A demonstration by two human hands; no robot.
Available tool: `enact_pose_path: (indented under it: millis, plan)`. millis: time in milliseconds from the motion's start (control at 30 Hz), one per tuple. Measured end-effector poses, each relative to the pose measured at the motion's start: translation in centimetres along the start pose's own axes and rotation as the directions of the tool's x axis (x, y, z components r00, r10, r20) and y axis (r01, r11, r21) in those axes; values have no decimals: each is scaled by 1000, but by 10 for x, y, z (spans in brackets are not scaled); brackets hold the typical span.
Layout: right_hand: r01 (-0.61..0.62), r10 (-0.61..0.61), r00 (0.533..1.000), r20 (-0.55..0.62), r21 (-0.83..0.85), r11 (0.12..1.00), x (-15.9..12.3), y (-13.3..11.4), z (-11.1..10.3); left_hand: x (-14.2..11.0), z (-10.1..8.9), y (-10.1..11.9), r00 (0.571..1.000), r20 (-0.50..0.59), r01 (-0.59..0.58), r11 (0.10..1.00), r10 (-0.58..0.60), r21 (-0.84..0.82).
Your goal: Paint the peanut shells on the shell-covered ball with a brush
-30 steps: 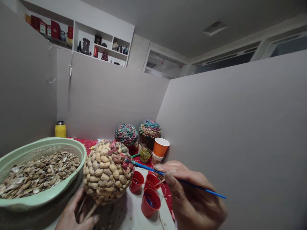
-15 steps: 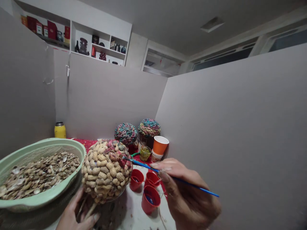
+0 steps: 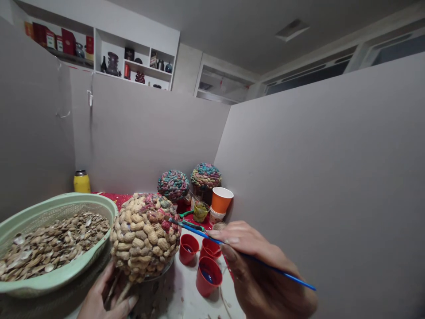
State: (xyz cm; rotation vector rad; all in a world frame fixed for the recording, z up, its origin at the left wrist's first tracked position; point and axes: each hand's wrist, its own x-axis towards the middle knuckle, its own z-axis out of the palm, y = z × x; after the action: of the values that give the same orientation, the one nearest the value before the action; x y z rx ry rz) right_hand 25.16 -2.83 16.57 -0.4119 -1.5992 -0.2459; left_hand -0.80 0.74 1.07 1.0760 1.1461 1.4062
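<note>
At the left, near side, a pale green basket (image 3: 59,277) holds a heap of brown, empty-looking shells (image 3: 56,246). On its far side, against a grey partition (image 3: 149,128), stands a yellow bottle (image 3: 82,182) with a dark neck. High on the far left, a white shelf (image 3: 136,33) carries boxes and vases.

Right of the basket, at the near edge, the left hand (image 3: 106,296) has its thumb and fingers closed around thin sticks (image 3: 122,293) beneath a large ball of peanuts (image 3: 142,241). The ball sits left of the middle, just above this hand. Most of its peanuts are plain tan; the far right part of its surface is coloured red, with some dark greenish patches.

Beyond the ball, two rounded, multicoloured pieces (image 3: 173,184) stand side by side on the far side, in blue, pink and yellow tones. Nearer and to the right, three red cups (image 3: 207,289) are grouped on a white surface (image 3: 186,294); the nearest holds dark liquid. Farther off, an orange cup (image 3: 221,204) sits near a small container of yellowish stuff (image 3: 200,212).

At the right, the right hand (image 3: 265,266) pinches a blue paintbrush (image 3: 195,230) between thumb and fingers, its tip at the ball's red area.
</note>
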Motion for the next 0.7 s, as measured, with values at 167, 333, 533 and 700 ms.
enact_pose_path:
  millis: [167,333,533,700]
  plan:
    - [-21,21,1000,-3,-36,999,-1,-6,0,1,-1,-8,1000,0,-20,1000,20,-21]
    - [27,-24,999,44,-66,997,0,-13,-3,-4,6,-21,996,-80,-35,996,28,-86]
    - [65,-62,979,196,-6,998,5,-12,-1,-2,2,-17,992,-106,-66,997,62,-34]
    - [134,-131,973,188,-2,991,6,-9,5,-3,0,-13,995,-66,-74,997,75,9]
